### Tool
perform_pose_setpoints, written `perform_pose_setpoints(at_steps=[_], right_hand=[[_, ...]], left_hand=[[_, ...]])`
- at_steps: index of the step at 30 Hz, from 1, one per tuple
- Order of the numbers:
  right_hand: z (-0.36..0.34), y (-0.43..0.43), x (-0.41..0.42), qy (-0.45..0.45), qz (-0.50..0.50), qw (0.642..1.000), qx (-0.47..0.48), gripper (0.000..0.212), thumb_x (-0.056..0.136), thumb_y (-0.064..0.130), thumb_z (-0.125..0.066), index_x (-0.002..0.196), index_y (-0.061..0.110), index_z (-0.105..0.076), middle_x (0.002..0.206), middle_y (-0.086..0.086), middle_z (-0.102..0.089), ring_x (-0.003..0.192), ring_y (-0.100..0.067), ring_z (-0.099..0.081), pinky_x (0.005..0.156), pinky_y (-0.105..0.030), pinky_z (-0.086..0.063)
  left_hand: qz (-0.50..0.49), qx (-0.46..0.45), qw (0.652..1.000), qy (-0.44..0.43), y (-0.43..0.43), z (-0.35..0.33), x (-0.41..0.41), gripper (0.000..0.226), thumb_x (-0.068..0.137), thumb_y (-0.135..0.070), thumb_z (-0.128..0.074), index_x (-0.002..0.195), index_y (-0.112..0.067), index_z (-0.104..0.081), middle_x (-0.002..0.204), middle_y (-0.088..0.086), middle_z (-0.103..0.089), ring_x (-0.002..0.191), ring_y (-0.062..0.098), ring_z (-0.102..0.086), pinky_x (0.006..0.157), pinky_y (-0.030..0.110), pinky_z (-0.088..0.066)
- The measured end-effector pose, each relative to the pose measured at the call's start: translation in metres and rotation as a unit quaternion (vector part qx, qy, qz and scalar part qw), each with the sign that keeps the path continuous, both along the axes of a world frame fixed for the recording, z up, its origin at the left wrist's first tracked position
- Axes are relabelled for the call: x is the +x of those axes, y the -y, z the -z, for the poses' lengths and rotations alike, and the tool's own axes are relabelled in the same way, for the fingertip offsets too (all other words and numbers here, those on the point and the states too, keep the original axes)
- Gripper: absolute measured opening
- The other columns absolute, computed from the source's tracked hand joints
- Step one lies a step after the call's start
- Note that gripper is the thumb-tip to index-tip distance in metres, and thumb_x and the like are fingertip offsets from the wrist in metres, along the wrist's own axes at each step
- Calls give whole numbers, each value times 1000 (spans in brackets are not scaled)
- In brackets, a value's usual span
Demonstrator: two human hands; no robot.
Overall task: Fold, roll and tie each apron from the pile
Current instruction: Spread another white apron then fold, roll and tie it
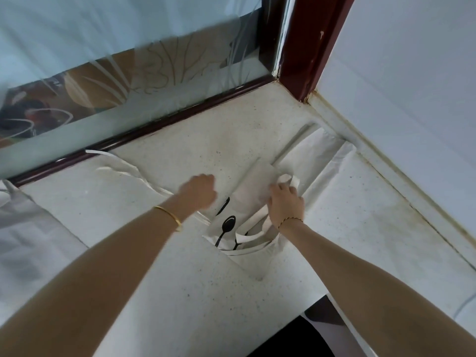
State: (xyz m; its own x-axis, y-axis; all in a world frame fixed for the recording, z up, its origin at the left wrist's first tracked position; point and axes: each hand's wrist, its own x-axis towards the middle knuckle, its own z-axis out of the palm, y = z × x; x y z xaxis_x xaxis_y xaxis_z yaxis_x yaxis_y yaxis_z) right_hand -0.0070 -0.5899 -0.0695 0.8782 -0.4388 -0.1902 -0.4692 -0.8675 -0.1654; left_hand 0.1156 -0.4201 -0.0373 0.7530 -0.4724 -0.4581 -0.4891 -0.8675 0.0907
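**Pale apron half rolled on the speckled counter, both hands on it**

I see the apron (247, 202) lying near the far right corner of the white speckled counter (159, 292), close to the wall. It is off-white cloth, folded into a long narrow band that runs diagonally away from me; its nearer part is rolled into a soft cylinder. A black spoon print (226, 226) shows on the roll's near end, with another black mark just above it. The unrolled remainder stretches flat toward the corner, creased lengthwise.

My right hand (284, 204) sits on the right side of the roll, fingers curled and pinching a white strap (289, 179) that loops over it. My left hand (199, 190) is at the roll's left edge, fingers curled under; I cannot tell whether it grips cloth or a tie. A long thin tie (128, 171) trails from there across the counter toward the dark window frame (144, 132).

More pale cloth (28, 228) lies at the counter's left edge.
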Motion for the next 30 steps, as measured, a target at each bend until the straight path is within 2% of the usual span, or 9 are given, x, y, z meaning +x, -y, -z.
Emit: perform_pose_setpoints(at_steps=[3, 9, 12, 14, 18, 20, 22, 25, 30], right_hand=[[-2, 26, -2, -13, 27, 1000, -7, 33, 99, 22, -38, 131, 16, -44, 137, -5, -42, 122, -27, -40, 89, -37, -41], [3, 56, -14, -82, 61, 993, 51, 45, 96, 35, -44, 139, 22, -37, 146, -4, -26, 129, -29, -32, 94, -43, -41], [1, 59, -16, -41, 97, 992, 68, 40, 98, 39, -37, 131, 17, -44, 142, -5, -28, 121, -29, -39, 87, -41, -42], [-1, 62, -14, 40, 155, 981, 110, 33, 99, 29, -36, 122, 6, -45, 135, -11, -35, 115, -31, -44, 81, -39, -42], [-11, 69, -4, 92, 308, 922, 216, 37, 94, 11, -44, 127, -3, -38, 132, -21, -38, 116, -36, -44, 88, -39, -39], [-13, 75, -1, 101, 403, 856, 309, 40, 93, 12, -48, 128, -3, -36, 130, -20, -43, 114, -38, -48, 88, -40, -43], [-11, 82, -2, 114, 444, 809, 367, 29, 91, 15, -53, 113, -1, -44, 103, -14, -54, 95, -34, -56, 76, -36, -47], [-7, 89, -7, 74, 420, 828, 364, 27, 92, 27, -53, 77, 5, -48, 65, -3, -45, 66, -24, -48, 57, -26, -37], [11, 94, -13, 26, 394, 872, 289, 44, 86, 46, -56, 59, 16, -40, 60, 0, -42, 74, -25, -47, 52, -25, -33]], left_hand=[[-28, -40, 997, -55, 41, 18, -27, 33, 99, -27, -41, 120, -2, -46, 120, 17, -51, 109, 31, -51, 87, 37, -44], [-34, -76, 994, -74, 65, 30, -45, 40, 98, -17, -42, 136, -13, -31, 120, 20, -49, 103, 35, -54, 79, 36, -44], [-48, -147, 981, -118, 67, 28, -46, 39, 99, -16, -41, 136, -17, -28, 119, 17, -40, 86, 30, -52, 79, 35, -46], [-34, -163, 978, -122, 69, 27, -45, 35, 100, -21, -38, 134, -16, -32, 121, 16, -37, 93, 32, -51, 87, 38, -45], [26, -124, 991, -52, 74, 28, -42, 36, 102, -26, -34, 131, -8, -44, 128, 16, -35, 115, 31, -39, 98, 36, -38], [45, -138, 988, -56, 80, 28, -42, 32, 102, -22, -34, 122, -2, -49, 123, 15, -42, 111, 29, -43, 89, 33, -40], [43, -145, 984, -91, 87, 29, -43, 26, 103, -18, -33, 111, -1, -50, 112, 16, -51, 102, 29, -52, 79, 30, -39], [41, -106, 990, -81, 93, 35, -45, 23, 102, -18, -33, 114, -3, -47, 113, 16, -51, 99, 28, -52, 78, 32, -41], [-9, -43, 999, 10, 101, 38, -51, 30, 97, -21, -45, 123, -10, -38, 124, 14, -39, 110, 27, -42, 83, 33, -45]])
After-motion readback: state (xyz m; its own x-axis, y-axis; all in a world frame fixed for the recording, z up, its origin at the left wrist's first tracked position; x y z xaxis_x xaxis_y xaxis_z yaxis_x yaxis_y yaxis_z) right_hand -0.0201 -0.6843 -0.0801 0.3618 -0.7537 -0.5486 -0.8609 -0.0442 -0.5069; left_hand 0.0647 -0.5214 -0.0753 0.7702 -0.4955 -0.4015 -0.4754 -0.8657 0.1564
